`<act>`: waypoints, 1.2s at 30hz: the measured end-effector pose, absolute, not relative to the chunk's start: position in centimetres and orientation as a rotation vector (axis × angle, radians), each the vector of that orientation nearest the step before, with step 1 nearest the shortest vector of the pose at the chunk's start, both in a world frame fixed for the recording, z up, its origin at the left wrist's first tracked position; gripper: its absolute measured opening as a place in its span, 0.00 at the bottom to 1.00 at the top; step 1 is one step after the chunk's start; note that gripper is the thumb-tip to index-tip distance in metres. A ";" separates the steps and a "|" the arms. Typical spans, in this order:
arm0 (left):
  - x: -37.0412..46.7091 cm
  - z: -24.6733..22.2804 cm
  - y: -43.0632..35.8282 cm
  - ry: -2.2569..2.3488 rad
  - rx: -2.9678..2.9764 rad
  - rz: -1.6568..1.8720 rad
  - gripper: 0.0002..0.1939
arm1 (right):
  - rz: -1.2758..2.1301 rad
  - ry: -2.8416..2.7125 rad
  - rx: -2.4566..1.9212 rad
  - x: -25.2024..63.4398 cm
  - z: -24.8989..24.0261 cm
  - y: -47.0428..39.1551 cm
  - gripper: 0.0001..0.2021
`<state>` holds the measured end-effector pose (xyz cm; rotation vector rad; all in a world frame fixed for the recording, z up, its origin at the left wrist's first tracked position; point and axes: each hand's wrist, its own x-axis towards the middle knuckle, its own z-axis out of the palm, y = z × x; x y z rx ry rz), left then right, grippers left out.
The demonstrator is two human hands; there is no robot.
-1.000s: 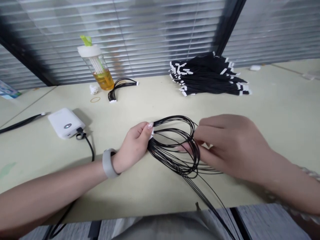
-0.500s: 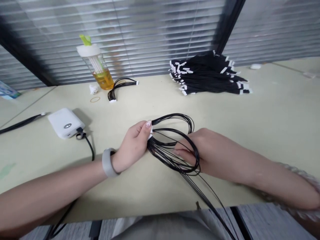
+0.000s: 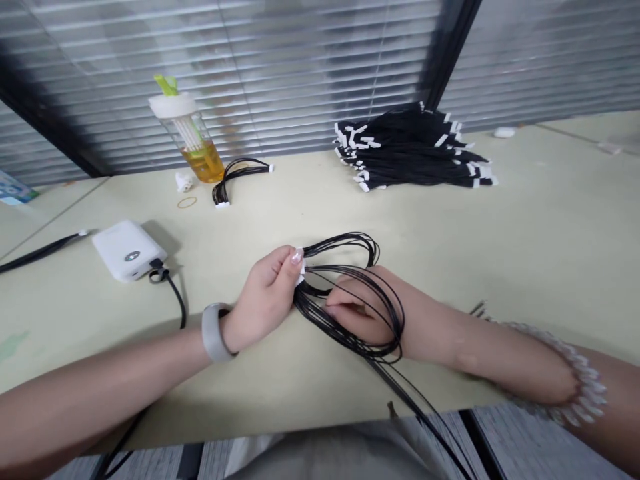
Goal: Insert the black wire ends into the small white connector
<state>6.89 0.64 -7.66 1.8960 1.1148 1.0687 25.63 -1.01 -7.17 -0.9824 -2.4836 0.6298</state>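
Over the middle of the table, my left hand pinches the white connectors of a looped bundle of thin black wires. The wires fan out to the right of that grip in several loops. My right hand has passed into the lower loop, which lies around the back of it. Its fingers are curled together beside the wires near the connectors; what they pinch, if anything, is hidden. A tail of the black wires runs down past the table's front edge.
A pile of black cables with white connectors lies at the back right. A short wire harness rests near a bottle of amber liquid. At left is a white power bank with a black cable plugged in.
My right hand has moved left, deeper through the wire loop and closer to my left hand. My left hand keeps its grip on the connectors. The view has shifted slightly.
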 end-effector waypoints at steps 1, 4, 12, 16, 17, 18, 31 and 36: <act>6.9 -7.6 0.6 1.117 1.897 1.066 0.18 | 0.630 -2.477 -0.990 25.6 -7.3 -1.0 0.09; 7.0 -7.6 0.6 1.114 1.906 1.050 0.18 | 0.585 -2.468 -1.026 25.5 -7.0 -1.3 0.06; 6.8 -7.5 0.9 1.212 1.823 1.062 0.18 | -0.274 -2.404 -1.402 28.5 -2.9 -1.0 0.09; 6.9 -7.4 0.9 1.213 1.815 1.051 0.18 | -0.264 -1.937 -1.122 29.7 -2.1 0.1 0.10; 6.9 -7.4 0.9 1.206 1.821 1.044 0.18 | -0.093 -1.819 -1.044 29.5 -2.0 0.2 0.11; 6.9 -7.4 0.9 1.200 1.826 1.040 0.19 | 0.087 -1.700 -0.982 29.3 -1.9 0.0 0.12; 6.7 -7.3 0.5 1.081 1.795 1.003 0.20 | 0.138 -2.248 -1.030 27.7 -3.9 -0.6 0.06; 6.6 -7.5 0.6 1.037 1.780 1.011 0.21 | 0.268 -2.274 -1.043 27.7 -3.4 -0.7 0.08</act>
